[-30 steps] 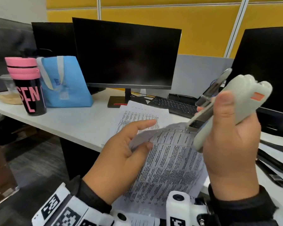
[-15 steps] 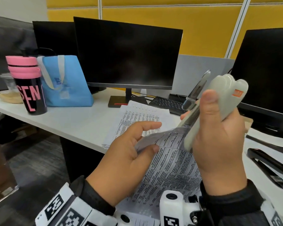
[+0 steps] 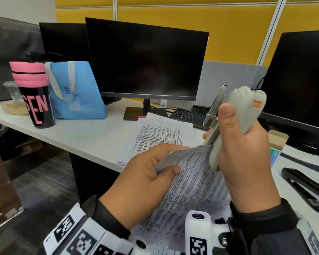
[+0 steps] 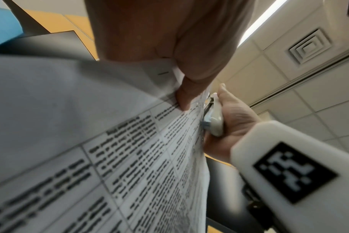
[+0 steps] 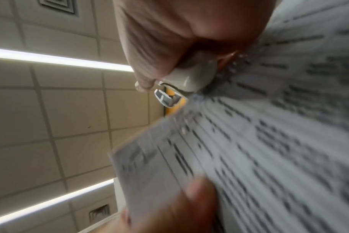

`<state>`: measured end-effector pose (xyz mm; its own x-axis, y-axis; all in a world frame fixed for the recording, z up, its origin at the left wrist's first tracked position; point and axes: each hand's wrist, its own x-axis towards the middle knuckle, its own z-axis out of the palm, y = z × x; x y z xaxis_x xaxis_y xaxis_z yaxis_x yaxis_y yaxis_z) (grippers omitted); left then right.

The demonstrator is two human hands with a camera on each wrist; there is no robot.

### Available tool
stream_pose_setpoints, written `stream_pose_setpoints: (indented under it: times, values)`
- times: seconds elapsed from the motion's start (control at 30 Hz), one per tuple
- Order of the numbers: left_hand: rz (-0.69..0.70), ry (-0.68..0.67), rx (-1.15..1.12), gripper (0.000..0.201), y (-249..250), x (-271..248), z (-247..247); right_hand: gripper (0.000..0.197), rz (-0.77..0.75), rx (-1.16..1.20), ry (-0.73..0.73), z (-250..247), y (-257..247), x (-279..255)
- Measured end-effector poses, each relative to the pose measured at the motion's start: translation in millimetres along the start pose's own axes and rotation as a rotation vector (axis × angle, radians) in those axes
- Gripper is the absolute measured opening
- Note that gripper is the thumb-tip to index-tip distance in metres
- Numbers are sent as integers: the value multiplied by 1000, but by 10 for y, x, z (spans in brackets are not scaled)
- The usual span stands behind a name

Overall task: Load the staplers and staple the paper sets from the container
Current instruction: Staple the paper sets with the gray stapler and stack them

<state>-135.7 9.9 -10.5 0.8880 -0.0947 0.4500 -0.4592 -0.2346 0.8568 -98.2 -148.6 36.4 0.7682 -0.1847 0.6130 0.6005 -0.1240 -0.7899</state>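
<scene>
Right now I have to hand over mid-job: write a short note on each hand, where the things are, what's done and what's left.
Left hand: pinches the top corner of a paper set, held above the desk edge.
Right hand: grips the grey stapler, nose down at the set's top edge.
Paper stack lies on the desk; black stapler on the right.
Done: one staple shows near the held corner.
Left: staple the remaining sets; whether the black stapler is loaded cannot be told.

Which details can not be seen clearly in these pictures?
- Head view: the right hand covers the white stapler mouth.
- Right wrist view: the paper set text is blurred.
- Left wrist view: the left hand hides the paper corner.
- No view shows whether staples are loaded.
</scene>
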Motion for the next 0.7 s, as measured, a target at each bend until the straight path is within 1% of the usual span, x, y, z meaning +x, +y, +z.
stream_pose_setpoints:
  times: [0.07, 0.17, 0.2, 0.23, 0.3, 0.33, 0.37, 0.43, 0.53, 0.57, 0.6, 0.67, 0.7]
  values:
    - [-43, -4, -17, 41, -81, 10, -43, 53, 90, 57, 3, -51, 16, 50]
    - [-113, 37, -81, 51, -214, 10, -115, 41, 257, 129, 85, -224, 128, 234]
    - [-129, 49, -121, 50, -247, 12, -139, 43, 340, 114, 106, -288, 168, 301]
    - [-144, 56, -176, 48, -266, 14, -160, 49, 435, 86, 112, -354, 231, 366]
    - [-133, 57, -258, 47, -265, 20, -195, 67, 615, 31, 87, -465, 383, 445]
    - [-116, 57, -279, 46, -260, 21, -212, 69, 694, 28, 63, -516, 464, 455]
    - [-102, 58, -286, 44, -253, 24, -224, 64, 764, 22, 35, -552, 533, 439]
    - [-89, 66, -286, 40, -288, 33, -243, 46, 877, -10, -4, -604, 664, 383]
    - [-93, 83, -269, 28, -345, 45, -243, 13, 922, -180, -63, -635, 825, 323]
    - [-100, 89, -267, 24, -358, 42, -241, 11, 910, -252, -73, -641, 874, 331]
    - [-104, 98, -258, 25, -351, 36, -241, 13, 893, -326, -81, -650, 912, 335]
    - [-87, 139, -173, 35, -332, 36, -256, 11, 850, -555, -119, -657, 963, 377]
    - [-74, 163, -93, 38, -314, 34, -269, 10, 834, -701, -165, -650, 954, 389]
